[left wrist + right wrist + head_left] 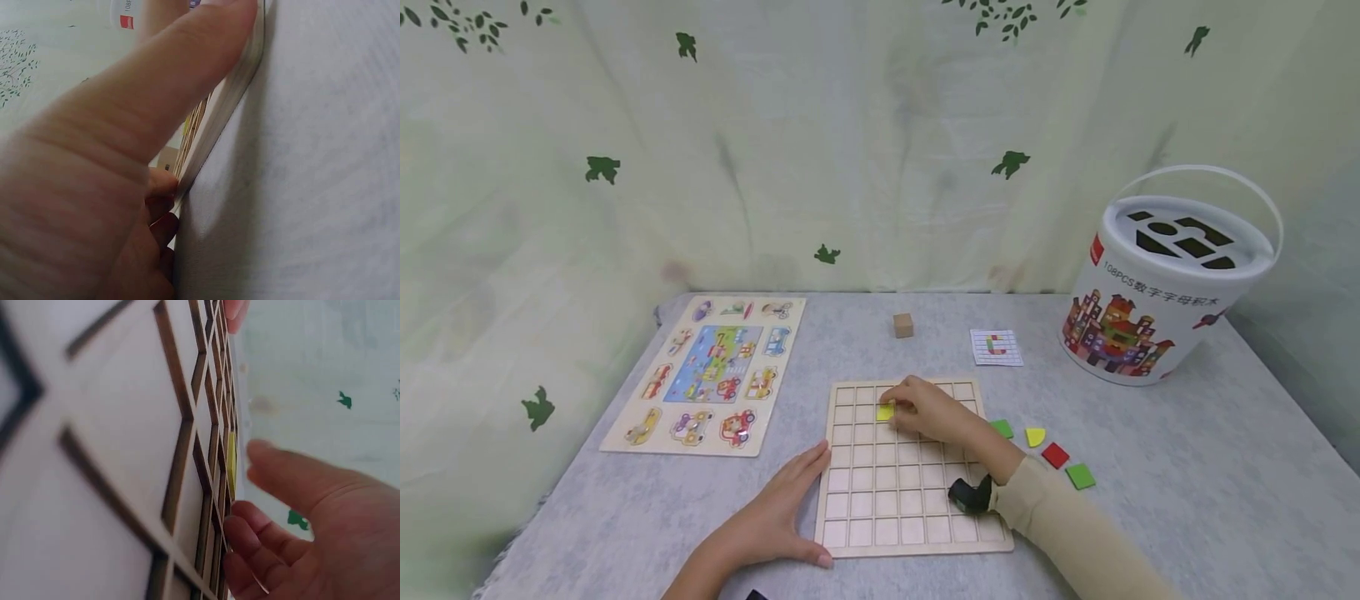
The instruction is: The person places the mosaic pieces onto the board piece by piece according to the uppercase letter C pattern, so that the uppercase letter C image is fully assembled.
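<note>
A pale wooden grid board [887,504] lies on the grey cloth in front of me. One yellow tile [884,412] sits in a cell of its top row. Over that tile is my right hand [928,410], fingers bent loosely downward; in the right wrist view thumb and fingers are spread apart beside the yellow tile [232,464], with nothing pinched between them. My left hand [778,508] rests along the board's left side, fingertips at the upper edge and thumb at the near left corner. The left wrist view shows the thumb [187,50] against the board's side [219,119].
Right of the board lie a green tile [1002,428], a yellow rounded piece [1035,437], a red tile [1056,455] and another green tile [1081,476]. Behind stand a wooden cube [903,326], a pattern card [996,347] and a white bucket [1150,308]. A picture puzzle [625,421] lies left.
</note>
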